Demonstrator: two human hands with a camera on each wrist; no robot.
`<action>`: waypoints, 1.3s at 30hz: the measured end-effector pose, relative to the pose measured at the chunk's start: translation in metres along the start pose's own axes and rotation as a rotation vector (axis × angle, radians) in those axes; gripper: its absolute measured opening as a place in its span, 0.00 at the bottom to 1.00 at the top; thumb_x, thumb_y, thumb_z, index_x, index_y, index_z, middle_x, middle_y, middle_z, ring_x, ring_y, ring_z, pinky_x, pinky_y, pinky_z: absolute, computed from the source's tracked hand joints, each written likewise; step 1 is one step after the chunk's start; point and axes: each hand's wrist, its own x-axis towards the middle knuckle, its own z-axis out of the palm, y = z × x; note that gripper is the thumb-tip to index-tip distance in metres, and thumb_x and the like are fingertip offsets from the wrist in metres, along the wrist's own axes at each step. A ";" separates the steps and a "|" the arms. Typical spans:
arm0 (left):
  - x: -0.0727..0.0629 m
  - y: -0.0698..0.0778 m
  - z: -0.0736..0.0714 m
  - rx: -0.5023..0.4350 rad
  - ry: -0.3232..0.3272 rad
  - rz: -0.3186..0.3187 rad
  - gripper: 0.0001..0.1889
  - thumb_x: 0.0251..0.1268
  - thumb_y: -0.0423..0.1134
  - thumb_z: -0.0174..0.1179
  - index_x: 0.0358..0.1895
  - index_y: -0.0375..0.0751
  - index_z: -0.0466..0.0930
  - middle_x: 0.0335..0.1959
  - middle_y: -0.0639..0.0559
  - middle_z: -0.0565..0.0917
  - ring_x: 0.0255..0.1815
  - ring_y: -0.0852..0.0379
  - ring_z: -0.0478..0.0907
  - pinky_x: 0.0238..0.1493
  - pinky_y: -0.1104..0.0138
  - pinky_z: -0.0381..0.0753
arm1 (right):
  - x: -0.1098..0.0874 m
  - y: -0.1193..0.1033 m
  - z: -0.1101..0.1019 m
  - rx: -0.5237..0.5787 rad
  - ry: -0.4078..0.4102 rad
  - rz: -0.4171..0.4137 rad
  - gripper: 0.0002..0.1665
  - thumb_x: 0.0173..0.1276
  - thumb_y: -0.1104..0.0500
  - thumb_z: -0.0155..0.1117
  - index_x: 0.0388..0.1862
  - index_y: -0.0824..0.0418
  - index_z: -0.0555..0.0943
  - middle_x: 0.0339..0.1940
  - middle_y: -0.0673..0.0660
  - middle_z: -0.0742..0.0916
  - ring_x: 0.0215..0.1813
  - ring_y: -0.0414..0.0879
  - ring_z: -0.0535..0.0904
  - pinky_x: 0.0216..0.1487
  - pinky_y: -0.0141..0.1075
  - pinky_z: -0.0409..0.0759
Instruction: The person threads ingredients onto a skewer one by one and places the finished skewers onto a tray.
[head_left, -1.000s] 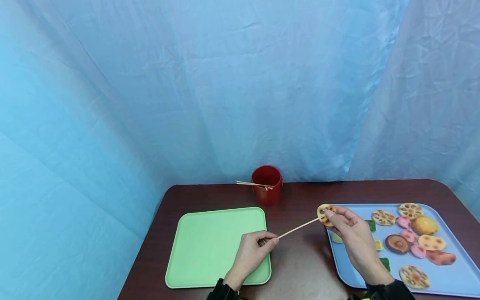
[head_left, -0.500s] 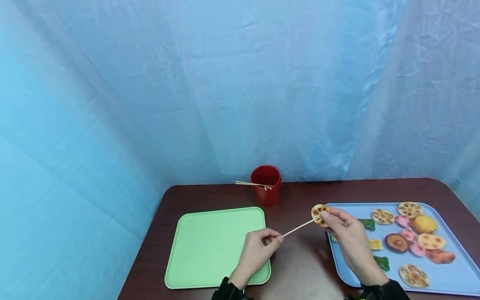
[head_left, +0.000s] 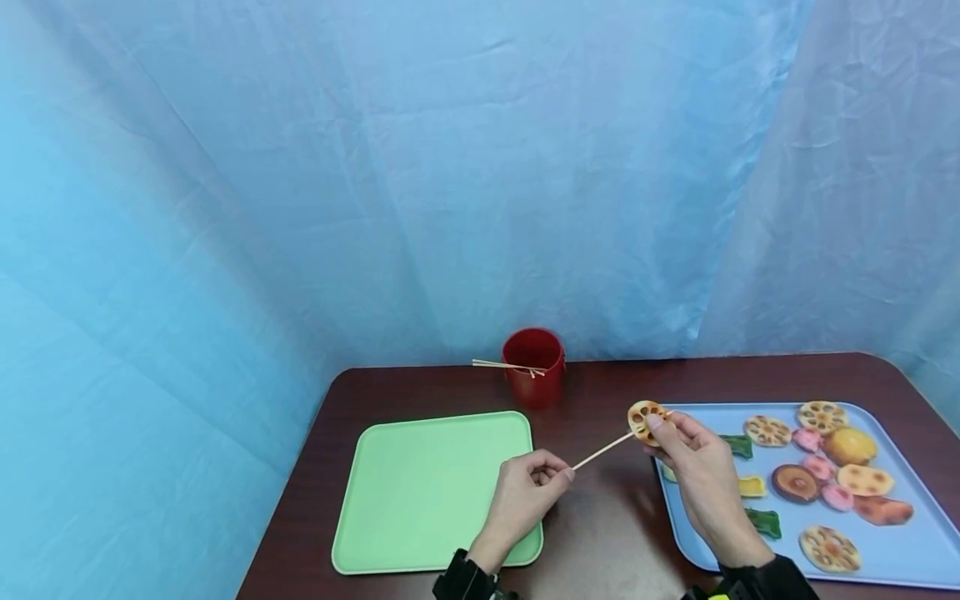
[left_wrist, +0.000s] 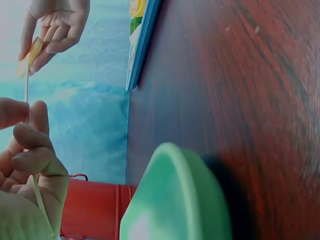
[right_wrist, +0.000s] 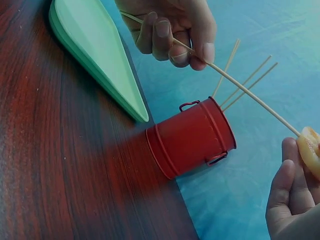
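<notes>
Head view: the left hand [head_left: 523,500], fingers curled, pinches a thin skewer [head_left: 603,450] running toward 2 o'clock; the right hand [head_left: 697,479] pinches a lotus slice [head_left: 639,415] between thumb and fingers at its own 10 o'clock, above the surface [head_left: 592,542]. The skewer meets the slice's rim; depth of entry cannot be told. The left hand overlaps the edge of a green tray [head_left: 420,492] at its 9 o'clock. The right hand and forearm obstruct part of a blue tray [head_left: 907,554] bearing assorted food pieces [head_left: 797,483]. A red bucket [head_left: 534,385] stands at the left hand's 12 o'clock. Left wrist view: the green tray's rim partly hides the bucket; curled fingers interrupt the skewer's line. Right wrist view: three spare sticks [right_wrist: 247,82] lean from the bucket toward 1 o'clock; the frame edge cuts off the slice at 4 o'clock.
</notes>
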 end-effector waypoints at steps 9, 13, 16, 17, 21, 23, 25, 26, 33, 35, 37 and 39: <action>0.000 0.005 0.009 -0.059 -0.004 -0.013 0.04 0.67 0.37 0.69 0.34 0.42 0.90 0.22 0.59 0.87 0.17 0.69 0.70 0.20 0.76 0.63 | -0.005 0.002 0.007 -0.135 -0.031 -0.021 0.27 0.76 0.49 0.66 0.57 0.71 0.76 0.36 0.41 0.90 0.41 0.34 0.86 0.44 0.31 0.85; 0.001 0.011 0.013 -0.064 -0.007 -0.022 0.05 0.68 0.38 0.68 0.35 0.42 0.90 0.22 0.61 0.87 0.17 0.68 0.70 0.20 0.76 0.62 | -0.008 0.006 0.012 -0.162 -0.053 -0.043 0.26 0.77 0.50 0.65 0.57 0.72 0.75 0.36 0.43 0.90 0.40 0.36 0.86 0.44 0.32 0.85; 0.003 0.015 0.015 -0.074 -0.012 -0.022 0.06 0.69 0.38 0.67 0.36 0.41 0.90 0.22 0.60 0.87 0.17 0.69 0.70 0.20 0.76 0.61 | -0.011 0.008 0.016 -0.204 -0.076 -0.051 0.28 0.77 0.48 0.65 0.58 0.72 0.75 0.38 0.46 0.90 0.40 0.37 0.87 0.44 0.32 0.85; 0.003 0.016 0.015 -0.078 -0.013 -0.021 0.06 0.69 0.38 0.66 0.36 0.40 0.90 0.23 0.60 0.87 0.17 0.69 0.69 0.20 0.76 0.60 | -0.012 0.009 0.017 -0.222 -0.080 -0.054 0.29 0.77 0.48 0.65 0.58 0.72 0.75 0.39 0.47 0.91 0.40 0.37 0.87 0.45 0.32 0.85; 0.006 0.019 0.018 -0.091 -0.012 -0.016 0.08 0.70 0.38 0.66 0.38 0.37 0.90 0.23 0.59 0.87 0.17 0.69 0.69 0.21 0.76 0.60 | -0.014 0.012 0.025 -0.243 -0.095 -0.059 0.28 0.76 0.48 0.67 0.56 0.72 0.78 0.40 0.53 0.91 0.42 0.38 0.87 0.46 0.33 0.85; 0.006 0.021 0.019 -0.096 -0.008 -0.014 0.09 0.70 0.39 0.65 0.38 0.37 0.90 0.23 0.59 0.87 0.17 0.69 0.68 0.20 0.76 0.60 | -0.014 0.013 0.028 -0.251 -0.108 -0.042 0.28 0.75 0.47 0.68 0.56 0.71 0.79 0.41 0.54 0.92 0.43 0.38 0.87 0.46 0.33 0.84; 0.007 0.022 0.020 -0.103 -0.006 -0.011 0.09 0.70 0.39 0.65 0.37 0.38 0.90 0.23 0.58 0.87 0.17 0.68 0.67 0.20 0.75 0.60 | -0.015 0.014 0.029 -0.272 -0.117 -0.020 0.29 0.74 0.44 0.68 0.56 0.69 0.80 0.42 0.54 0.92 0.43 0.37 0.87 0.45 0.33 0.84; 0.007 0.022 0.020 -0.105 -0.005 -0.010 0.08 0.70 0.39 0.65 0.37 0.39 0.90 0.23 0.58 0.87 0.16 0.68 0.67 0.20 0.75 0.60 | -0.015 0.015 0.029 -0.282 -0.121 -0.013 0.30 0.74 0.43 0.68 0.57 0.68 0.80 0.43 0.55 0.92 0.44 0.37 0.87 0.45 0.33 0.84; 0.007 0.021 0.023 -0.123 0.003 -0.019 0.07 0.70 0.39 0.66 0.36 0.41 0.90 0.23 0.58 0.87 0.16 0.68 0.68 0.20 0.76 0.62 | -0.015 0.017 0.031 -0.294 -0.107 -0.014 0.31 0.73 0.42 0.67 0.58 0.68 0.80 0.44 0.57 0.91 0.44 0.37 0.86 0.46 0.34 0.84; 0.007 0.021 0.023 -0.129 0.002 -0.022 0.08 0.70 0.38 0.66 0.36 0.38 0.90 0.23 0.58 0.87 0.16 0.68 0.69 0.20 0.76 0.62 | -0.016 0.018 0.032 -0.295 -0.105 -0.020 0.30 0.74 0.43 0.68 0.57 0.68 0.81 0.43 0.57 0.91 0.44 0.37 0.86 0.46 0.34 0.84; 0.006 0.020 0.023 -0.137 -0.001 -0.024 0.08 0.70 0.37 0.65 0.38 0.35 0.89 0.23 0.57 0.87 0.16 0.68 0.69 0.20 0.76 0.63 | -0.016 0.019 0.033 -0.304 -0.110 -0.024 0.30 0.74 0.43 0.67 0.56 0.68 0.81 0.43 0.57 0.91 0.44 0.37 0.86 0.46 0.34 0.84; 0.006 0.019 0.023 -0.142 -0.004 -0.026 0.09 0.70 0.37 0.65 0.38 0.33 0.89 0.23 0.57 0.87 0.16 0.68 0.70 0.20 0.76 0.63 | -0.016 0.020 0.033 -0.311 -0.112 -0.023 0.29 0.74 0.43 0.67 0.56 0.68 0.81 0.42 0.57 0.92 0.44 0.37 0.86 0.46 0.34 0.84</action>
